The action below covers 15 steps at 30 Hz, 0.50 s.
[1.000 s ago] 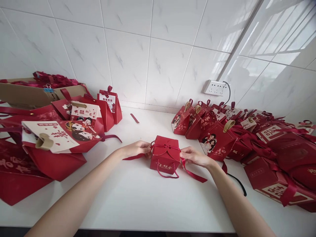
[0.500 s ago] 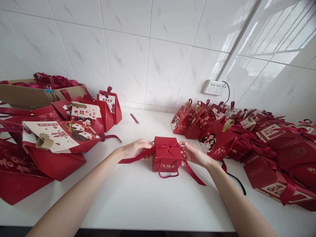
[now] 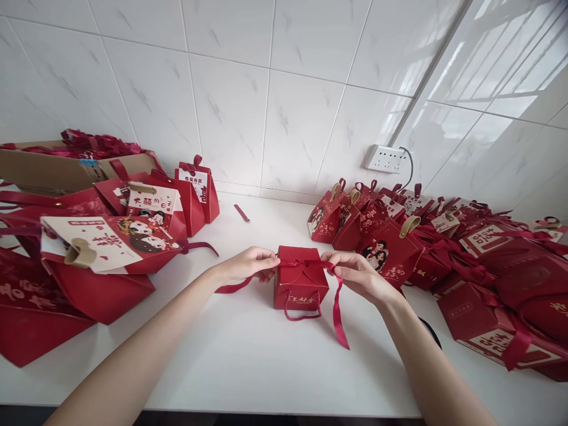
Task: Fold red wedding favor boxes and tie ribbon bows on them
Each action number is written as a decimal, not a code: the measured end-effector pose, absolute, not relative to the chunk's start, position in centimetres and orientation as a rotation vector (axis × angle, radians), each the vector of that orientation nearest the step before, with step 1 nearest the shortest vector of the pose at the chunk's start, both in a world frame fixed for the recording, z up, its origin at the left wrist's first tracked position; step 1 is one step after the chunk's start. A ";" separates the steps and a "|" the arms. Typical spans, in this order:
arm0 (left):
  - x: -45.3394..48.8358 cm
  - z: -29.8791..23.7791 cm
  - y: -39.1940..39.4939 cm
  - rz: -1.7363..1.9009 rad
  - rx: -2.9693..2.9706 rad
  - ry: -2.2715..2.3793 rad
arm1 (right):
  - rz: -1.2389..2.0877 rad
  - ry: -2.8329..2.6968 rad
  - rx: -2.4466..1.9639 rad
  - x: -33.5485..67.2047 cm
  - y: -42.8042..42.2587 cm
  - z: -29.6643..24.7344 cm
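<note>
A small red gift box (image 3: 298,284) with gold lettering and a red cord handle (image 3: 302,318) on its front stands on the white table in front of me. Across its top runs a dark red ribbon (image 3: 338,313), crossed at the middle of the lid. My left hand (image 3: 252,263) pinches one side of the ribbon at the box's left edge, and that tail hangs down to the left. On the other side my right hand (image 3: 355,271) grips the ribbon between thumb and fingers, its tail dangling beside the box.
Several red gift boxes (image 3: 106,296) are grouped at left, before a cardboard carton (image 3: 39,168) of ribbons. More boxes (image 3: 492,319) crowd the right side. A short red strip (image 3: 242,213) lies toward the back. A white power strip (image 3: 385,158) is on the tiled wall.
Both hands have closed on the ribbon at the box's sides. The right tail now hangs straighter down, and the left one has shifted with the hand. The box has stayed in place.
</note>
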<state>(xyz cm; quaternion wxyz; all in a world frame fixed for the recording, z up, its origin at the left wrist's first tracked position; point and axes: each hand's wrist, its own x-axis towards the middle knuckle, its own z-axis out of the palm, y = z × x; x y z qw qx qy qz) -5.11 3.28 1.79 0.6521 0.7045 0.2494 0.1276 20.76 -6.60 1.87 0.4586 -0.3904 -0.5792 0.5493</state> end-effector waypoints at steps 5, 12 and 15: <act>-4.7 1.6 3.0 0.308 1.555 0.571 | 1.203 -1.320 -0.970 19.0 -6.8 2.3; -5.0 1.9 3.0 0.324 1.560 0.647 | 0.886 -1.258 -1.198 15.5 -6.3 2.1; -5.6 3.0 3.0 0.327 1.577 0.690 | 0.742 -1.301 -1.267 14.9 -6.0 1.7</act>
